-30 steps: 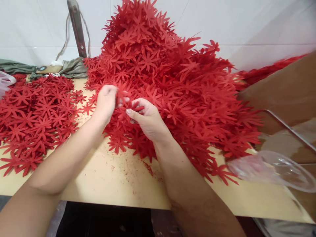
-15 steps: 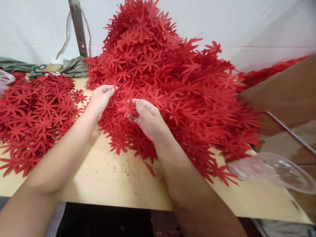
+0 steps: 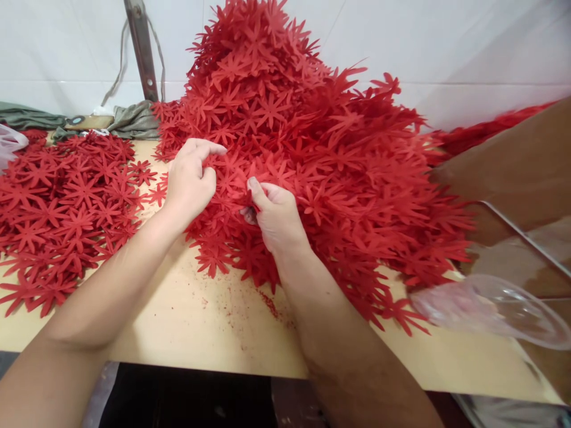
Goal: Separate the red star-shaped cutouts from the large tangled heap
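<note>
Many thin, star-shaped cutouts form a heap behind my left hand, fingers parted, and right hand, fingers pinching a red piece.

Bare forearms angled inward, left hand open, index finger extended, right hand closed in a pinch

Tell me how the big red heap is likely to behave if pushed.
The big red heap will probably shed pieces, as it rises to a steep peak. It may shift unevenly rather than as one block, since it is made of many overlapping flower shapes. Those look light and bendy, judging by their thin petals splaying at its lower right.
</note>
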A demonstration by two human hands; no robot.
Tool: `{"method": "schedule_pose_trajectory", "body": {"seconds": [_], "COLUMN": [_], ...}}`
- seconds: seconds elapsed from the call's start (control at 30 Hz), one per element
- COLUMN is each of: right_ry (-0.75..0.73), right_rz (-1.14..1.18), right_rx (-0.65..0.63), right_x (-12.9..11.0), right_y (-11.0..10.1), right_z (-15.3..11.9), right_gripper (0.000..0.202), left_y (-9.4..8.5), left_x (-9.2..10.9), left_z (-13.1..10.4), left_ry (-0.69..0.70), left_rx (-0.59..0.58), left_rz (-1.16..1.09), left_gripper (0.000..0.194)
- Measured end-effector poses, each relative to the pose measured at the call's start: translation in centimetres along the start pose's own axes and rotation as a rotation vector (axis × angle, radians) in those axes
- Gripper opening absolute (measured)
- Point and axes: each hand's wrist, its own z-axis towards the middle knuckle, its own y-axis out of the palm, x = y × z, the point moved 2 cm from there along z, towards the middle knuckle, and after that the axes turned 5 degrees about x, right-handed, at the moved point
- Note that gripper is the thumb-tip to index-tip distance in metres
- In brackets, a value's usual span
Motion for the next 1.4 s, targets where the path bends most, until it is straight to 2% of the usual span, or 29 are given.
{"method": "schedule_pose_trajectory", "body": {"seconds": [0.07,0.17,0.23,0.3,0.47,0.53,0.6,0.67,0.7,0.77,0.83,0.93,1.0,1.1,1.17,1.27,1.4], "right_ry": [-0.052,-0.141,-0.168,-0.170,-0.120,-0.078,-0.062,-0.076,-0.086,-0.096,-0.093,-0.117,-0.156,-0.196,-0.209,-0.208,-0.149], "right_rz": [-0.029,-0.122,-0.194,-0.219,-0.103,-0.052,-0.039,-0.061,-0.073,-0.087,-0.085,-0.088,-0.109,-0.132,-0.119,-0.072,-0.066], "right_rx": [-0.012,-0.015,0.006,0.014,-0.051,-0.132,-0.205,-0.238,-0.238,-0.218,-0.183,-0.111,-0.066,-0.052,-0.062,-0.121,-0.231], "right_x": [-0.2,-0.2,-0.1,0.0,0.1,0.1,0.2,0.2,0.3,0.5,0.6,0.4,0.2,0.1,0.2,0.4,0.6], "right_y": [-0.1,-0.2,-0.3,-0.3,-0.1,0.2,0.5,0.7,0.7,0.7,0.5,0.0,-0.2,-0.4,-0.4,-0.2,0.2], "right_z": [-0.1,-0.2,-0.2,-0.1,-0.1,-0.3,-0.5,-0.6,-0.5,-0.4,-0.2,-0.1,-0.1,0.0,0.1,0.1,-0.2], "right_gripper": [0.051,0.051,0.053,0.055,0.045,0.042,0.038,0.036,0.036,0.037,0.041,0.050,0.054,0.054,0.054,0.052,0.047], "left_y": [0.2,0.7,0.8,0.7,0.7,0.6,0.3,-0.1,-0.2,-0.3,-0.2,0.0,0.2,0.4,0.6,0.8,0.8], "left_x": [0.7,1.4,1.9,2.2,1.8,1.1,-0.1,-1.4,-2.1,-3.2,-3.6,-2.4,-0.8,1.3,2.0,1.8,0.5], "left_z": [-0.2,-0.4,-0.6,-0.7,-0.5,0.0,0.5,1.1,1.3,1.6,1.6,1.2,0.8,-0.1,-0.5,-0.6,0.0], "left_ry": [-0.066,-0.207,-0.258,-0.270,-0.276,-0.283,-0.301,-0.337,-0.359,-0.393,-0.383,-0.267,-0.226,-0.262,-0.283,-0.316,-0.389], "left_rx": [-0.076,-0.263,-0.358,-0.396,-0.369,-0.265,-0.107,0.015,0.038,0.040,0.045,0.007,-0.148,-0.426,-0.485,-0.436,-0.230], "left_rz": [-0.085,-0.240,-0.314,-0.362,-0.339,-0.325,-0.342,-0.357,-0.354,-0.321,-0.246,-0.200,-0.278,-0.356,-0.369,-0.425,-0.512], "left_gripper": [0.026,0.015,0.022,0.029,0.025,0.022,0.020,0.019,0.016,0.006,0.016,0.019,0.016,0.029,0.029,0.023,0.018]}}
